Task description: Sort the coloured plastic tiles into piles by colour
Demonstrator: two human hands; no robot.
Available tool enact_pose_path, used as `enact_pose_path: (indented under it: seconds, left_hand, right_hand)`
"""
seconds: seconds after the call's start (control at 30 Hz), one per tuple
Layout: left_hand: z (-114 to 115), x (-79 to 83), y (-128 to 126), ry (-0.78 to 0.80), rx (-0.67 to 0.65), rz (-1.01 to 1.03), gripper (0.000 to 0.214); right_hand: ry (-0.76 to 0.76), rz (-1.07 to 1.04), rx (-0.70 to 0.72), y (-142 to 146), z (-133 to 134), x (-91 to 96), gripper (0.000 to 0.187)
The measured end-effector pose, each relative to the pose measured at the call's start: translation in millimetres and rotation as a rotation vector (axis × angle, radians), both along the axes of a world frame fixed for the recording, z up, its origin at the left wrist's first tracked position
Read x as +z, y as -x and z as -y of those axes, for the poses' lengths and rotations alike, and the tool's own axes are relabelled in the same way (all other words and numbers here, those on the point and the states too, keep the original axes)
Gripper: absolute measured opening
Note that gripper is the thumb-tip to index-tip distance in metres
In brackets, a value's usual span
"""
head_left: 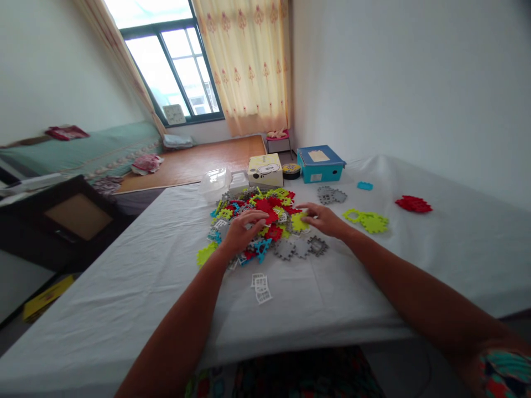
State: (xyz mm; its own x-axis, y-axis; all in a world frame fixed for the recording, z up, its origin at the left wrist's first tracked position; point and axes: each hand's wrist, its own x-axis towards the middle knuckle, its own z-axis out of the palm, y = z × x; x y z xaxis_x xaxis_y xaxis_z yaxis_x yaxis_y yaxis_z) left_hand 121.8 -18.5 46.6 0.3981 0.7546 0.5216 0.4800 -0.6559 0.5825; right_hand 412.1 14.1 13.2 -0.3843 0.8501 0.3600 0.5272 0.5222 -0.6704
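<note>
A heap of flat toothed plastic tiles in red, yellow-green, grey, blue and white lies on the white-covered table. My left hand rests on the heap's near left side, its fingers curled down among the pieces; whether it grips one is hidden. My right hand lies flat on the heap's right edge, fingers stretched over a yellow-green tile. Sorted groups lie apart: yellow-green tiles, red tiles, grey tiles, one blue tile and white tiles.
At the table's far edge stand a blue box, a cream box, a clear plastic container and a round tin. A bed, a dark cabinet and a window are on the left.
</note>
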Motion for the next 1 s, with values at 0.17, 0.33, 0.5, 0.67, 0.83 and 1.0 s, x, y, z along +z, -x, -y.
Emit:
enact_pose_path:
  seconds: [0.17, 0.33, 0.5, 0.67, 0.83, 1.0]
  left_hand:
    - [7, 34.8, 38, -0.040, 0.109, -0.094, 0.029]
    - [30, 46.8, 106, 0.149, 0.268, -0.488, 0.040]
    - [53, 14.1, 134, 0.444, 0.358, -0.785, 0.093]
    - [57, -7.7, 132, 0.426, 0.356, -0.703, 0.098]
    - [48, -1.9, 143, 0.374, 0.490, -0.473, 0.056]
    - [25, 9.5, 121, 0.391, 0.553, -0.066, 0.053]
  right_hand:
    - [-0.030, 0.264, -0.283, -92, -17, 11.8, 0.032]
    - [0.038, 0.470, -0.365, -151, -34, -4.6, 0.031]
    - [-0.104, 0.375, -0.367, -117, -33, -9.5, 0.042]
    - [-0.150, 0.346, -0.232, -81, -20, -2.8, 0.037]
    - [-0.174, 0.328, -0.179, -69, -15, -2.2, 0.033]
    - [-0.175, 0.299, -0.094, -51, -8, -2.3, 0.029]
